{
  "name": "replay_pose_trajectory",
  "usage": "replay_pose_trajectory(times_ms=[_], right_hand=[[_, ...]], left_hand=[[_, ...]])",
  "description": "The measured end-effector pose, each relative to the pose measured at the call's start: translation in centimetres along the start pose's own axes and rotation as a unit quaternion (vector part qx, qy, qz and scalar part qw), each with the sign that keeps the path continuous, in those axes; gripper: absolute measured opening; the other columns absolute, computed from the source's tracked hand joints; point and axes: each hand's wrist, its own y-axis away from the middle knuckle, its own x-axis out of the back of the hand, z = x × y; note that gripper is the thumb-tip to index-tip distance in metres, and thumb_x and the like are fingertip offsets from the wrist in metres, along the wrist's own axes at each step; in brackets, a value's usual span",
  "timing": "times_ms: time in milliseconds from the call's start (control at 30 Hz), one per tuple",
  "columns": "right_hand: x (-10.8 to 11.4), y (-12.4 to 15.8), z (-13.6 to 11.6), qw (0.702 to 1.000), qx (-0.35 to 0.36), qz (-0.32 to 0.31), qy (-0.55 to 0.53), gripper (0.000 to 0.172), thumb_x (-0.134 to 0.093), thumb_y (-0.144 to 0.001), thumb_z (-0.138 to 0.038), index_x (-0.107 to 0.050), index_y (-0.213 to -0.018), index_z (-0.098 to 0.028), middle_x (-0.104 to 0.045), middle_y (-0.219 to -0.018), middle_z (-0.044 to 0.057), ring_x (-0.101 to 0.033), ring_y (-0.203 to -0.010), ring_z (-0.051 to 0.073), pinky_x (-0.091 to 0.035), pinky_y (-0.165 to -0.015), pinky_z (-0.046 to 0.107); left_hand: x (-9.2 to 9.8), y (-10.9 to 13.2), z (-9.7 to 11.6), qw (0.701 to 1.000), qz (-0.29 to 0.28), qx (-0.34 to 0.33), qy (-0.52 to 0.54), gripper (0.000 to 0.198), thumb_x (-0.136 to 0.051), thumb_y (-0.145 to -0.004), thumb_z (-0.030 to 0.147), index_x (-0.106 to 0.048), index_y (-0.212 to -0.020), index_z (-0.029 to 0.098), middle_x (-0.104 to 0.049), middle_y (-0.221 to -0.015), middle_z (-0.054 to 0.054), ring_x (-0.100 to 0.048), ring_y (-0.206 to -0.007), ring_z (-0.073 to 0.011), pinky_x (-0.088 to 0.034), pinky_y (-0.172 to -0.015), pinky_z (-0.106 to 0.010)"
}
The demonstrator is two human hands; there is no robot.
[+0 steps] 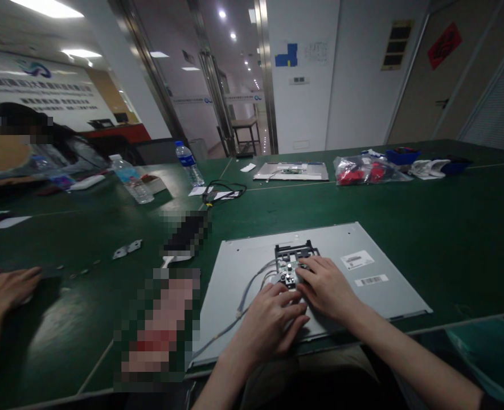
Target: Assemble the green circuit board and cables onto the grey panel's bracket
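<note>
A flat grey display panel [243, 267] lies back side up on the table in front of me. A black plastic bracket [296, 249] sits on its middle, with a small green circuit board [289, 274] at the bracket's near end. My left hand [273, 319] is curled, its fingertips on the near left edge of the board. My right hand [328, 287] grips the board's right edge; the undersides of its fingers are hidden. A grey cable [245, 293] runs from the board leftward across the panel toward its near left corner.
Another panel with a board [292, 171] lies farther back. Bagged red items [358, 171] and blue trays [403, 155] stand back right. Water bottles [189, 165], a black cable [224, 192] and metal pieces [127, 249] lie leftward. Another person's hand [10, 290] rests at far left.
</note>
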Motion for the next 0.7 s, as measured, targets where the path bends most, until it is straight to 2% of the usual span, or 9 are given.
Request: replay_pose_trajectory(times_ms=[700], right_hand=[[-0.03, 0.01, -0.01, 1.000, -0.004, -0.001, -0.005, 0.024, -0.059, -0.087, -0.017, -0.064, -0.110, -0.019, -0.061, -0.124, 0.008, -0.051, -0.115, 0.026, -0.041, -0.098, 0.041]], left_hand=[[-0.10, 0.06, 0.00, 1.000, -0.003, 0.003, -0.006, 0.021, -0.048, -0.094, 0.030, -0.068, -0.102, 0.024, -0.068, -0.102, -0.005, -0.055, -0.088, -0.0217, -0.042, -0.078, -0.039]])
